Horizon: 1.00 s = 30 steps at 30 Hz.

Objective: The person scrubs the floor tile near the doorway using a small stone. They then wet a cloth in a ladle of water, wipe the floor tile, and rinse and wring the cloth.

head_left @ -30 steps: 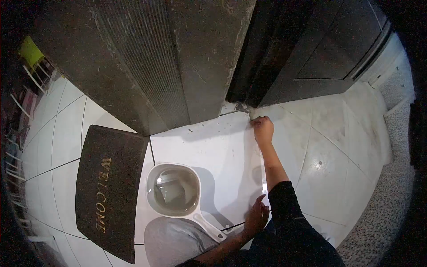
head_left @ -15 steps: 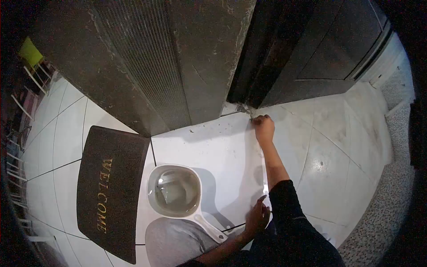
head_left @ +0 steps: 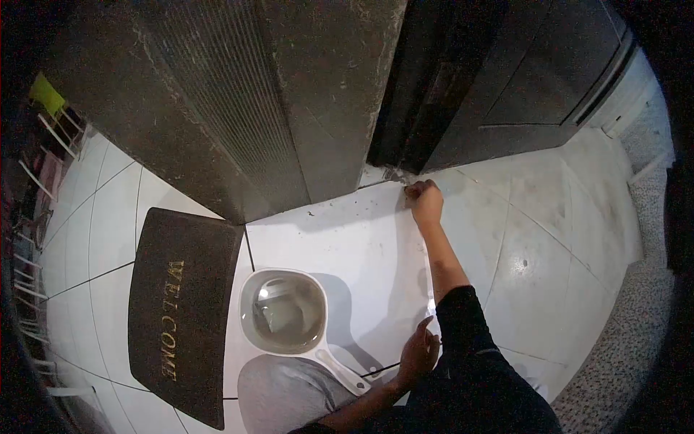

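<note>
My right hand (head_left: 428, 202) is closed low over the white floor tiles (head_left: 340, 246), beside the base of the dark door frame (head_left: 405, 137). Its fingers are curled down; whatever they hold is too small or hidden to name. Nearer to me, my left hand (head_left: 420, 353) has its fingers apart, close to my right sleeve, with nothing seen in it. Left of it stands a white dipper (head_left: 323, 289) of water, its handle pointing toward my left forearm. A pale, blurry shape shows in the water. Small dark specks (head_left: 311, 213) dot the tiles near the grey wall.
A dark mat (head_left: 181, 311) reading WELCOME lies at the left. The grey ribbed wall (head_left: 238, 94) rises ahead, with a dark panelled door (head_left: 520, 94) to its right. My grey-clothed knee (head_left: 285, 390) is below the dipper. White railings and something yellow-green (head_left: 47, 92) show far left.
My right hand has moved up very slightly and turned a little at the same corner. My left hand stays where it was. The whole view has shifted slightly.
</note>
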### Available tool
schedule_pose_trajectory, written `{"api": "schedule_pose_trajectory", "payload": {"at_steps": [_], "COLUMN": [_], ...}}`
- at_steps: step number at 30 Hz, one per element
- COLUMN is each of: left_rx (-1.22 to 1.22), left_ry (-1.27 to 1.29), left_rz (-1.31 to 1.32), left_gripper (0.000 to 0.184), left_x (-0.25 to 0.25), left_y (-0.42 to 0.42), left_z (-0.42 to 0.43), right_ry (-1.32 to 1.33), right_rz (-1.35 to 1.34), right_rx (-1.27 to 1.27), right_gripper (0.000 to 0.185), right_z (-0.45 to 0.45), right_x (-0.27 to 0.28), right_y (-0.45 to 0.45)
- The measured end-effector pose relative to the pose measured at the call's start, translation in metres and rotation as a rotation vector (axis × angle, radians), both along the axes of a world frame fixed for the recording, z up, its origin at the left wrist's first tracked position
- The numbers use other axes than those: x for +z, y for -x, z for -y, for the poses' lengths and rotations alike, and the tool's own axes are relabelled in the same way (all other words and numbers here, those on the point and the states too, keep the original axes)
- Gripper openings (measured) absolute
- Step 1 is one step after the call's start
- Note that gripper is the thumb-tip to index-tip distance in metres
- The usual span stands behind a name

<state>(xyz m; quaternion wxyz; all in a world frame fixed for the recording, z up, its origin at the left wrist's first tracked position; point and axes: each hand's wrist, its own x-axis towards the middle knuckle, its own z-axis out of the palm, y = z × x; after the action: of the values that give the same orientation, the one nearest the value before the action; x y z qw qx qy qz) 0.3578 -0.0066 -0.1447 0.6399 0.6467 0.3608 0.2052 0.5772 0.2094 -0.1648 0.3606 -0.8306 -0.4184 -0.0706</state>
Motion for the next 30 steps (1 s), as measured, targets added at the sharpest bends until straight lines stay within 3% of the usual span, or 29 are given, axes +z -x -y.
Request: {"api": "schedule_pose_trajectory", "payload": {"at_steps": [2,7,10,14,18,20,22,23,30], "left_rx": [0.002,0.046,0.022,-0.046,-0.023,-0.007,0.043,0.007,-0.043], "left_ry": [-0.009,-0.102,-0.043,-0.024,0.034,0.011,-0.038,0.009,0.057], "left_rz": [-0.022,0.031,0.045,-0.057,-0.088,-0.144,0.108,0.099,0.021], "left_gripper": [0.041,0.043,0.042,0.044,0.042,0.042,0.041,0.042,0.042], "left_x": [0.000,0.011,-0.008,0.010,0.011,0.007,-0.005,-0.013,0.004], "left_y": [-0.003,0.001,-0.004,0.003,-0.003,-0.003,-0.003,-0.004,0.002], "left_z": [0.000,-0.002,0.005,-0.002,-0.007,-0.004,0.005,0.009,-0.003], "right_ry": [0.013,0.011,-0.014,-0.131,-0.044,-0.048,0.017,0.052,-0.084], "right_rz": [0.092,-0.163,0.000,-0.011,0.067,-0.061,-0.095,-0.144,0.101], "right_rx": [0.038,-0.003,0.021,0.015,0.048,0.083,0.056,0.019,-0.031], "right_gripper": [0.013,0.009,0.012,0.016,0.014,0.013,0.013,0.012,0.006], "right_z": [0.019,0.090,0.067,-0.007,0.015,0.055,0.077,0.079,-0.007], "right_x": [-0.001,0.007,0.000,-0.015,-0.017,0.001,0.008,0.015,-0.019], "right_y": [0.002,0.033,0.023,-0.005,-0.007,0.018,0.032,0.037,-0.005]}}
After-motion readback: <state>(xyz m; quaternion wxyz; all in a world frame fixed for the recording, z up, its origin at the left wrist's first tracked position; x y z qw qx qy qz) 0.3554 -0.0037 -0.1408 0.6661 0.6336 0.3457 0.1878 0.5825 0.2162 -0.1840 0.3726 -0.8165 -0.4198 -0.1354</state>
